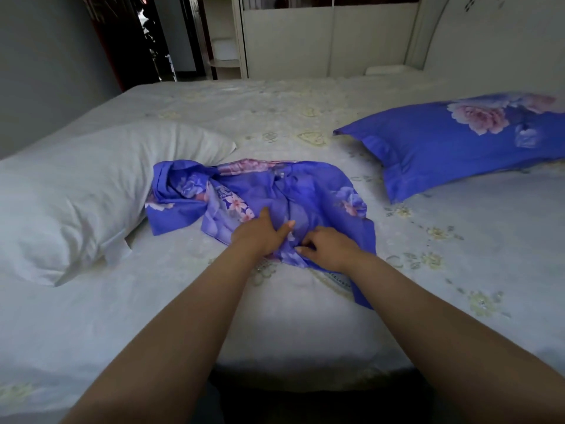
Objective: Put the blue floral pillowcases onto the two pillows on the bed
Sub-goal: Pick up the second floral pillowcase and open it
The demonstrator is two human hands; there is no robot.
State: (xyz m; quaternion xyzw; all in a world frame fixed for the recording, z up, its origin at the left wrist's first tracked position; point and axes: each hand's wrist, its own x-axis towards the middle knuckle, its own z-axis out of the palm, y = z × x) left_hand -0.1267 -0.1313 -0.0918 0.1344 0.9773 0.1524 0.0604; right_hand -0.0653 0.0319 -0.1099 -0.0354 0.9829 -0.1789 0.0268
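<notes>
I have both arms extended over the bed (275, 316), which carries a pale sheet with a faint floral print. The loose blue floral pillowcase (275, 191) lies crumpled at the centre of the bed, its near edge reaching toward me.

Left hand (260, 232): the grip is clenched on the near part of the pillowcase, fingers curled into a gathered fold, thumb lying across the cloth.

Right hand (328, 244): the grip is likewise grasping the pillowcase, fingertips pinching a fold just beside the left hand. The two hands are nearly touching, with a bunch of fabric between them.

The bare white pillow (76, 191) lies to the left, its right end touching the crumpled pillowcase. The second pillow (452, 142), already inside a blue floral case, lies to the right, apart from the loose pillowcase and running out of view at the frame edge.

Beyond the bed, a white wardrobe (330, 38) stands along the far wall. A pale headboard (489, 35) rises at the upper right. A dark doorway (137, 41) opens at the upper left.
</notes>
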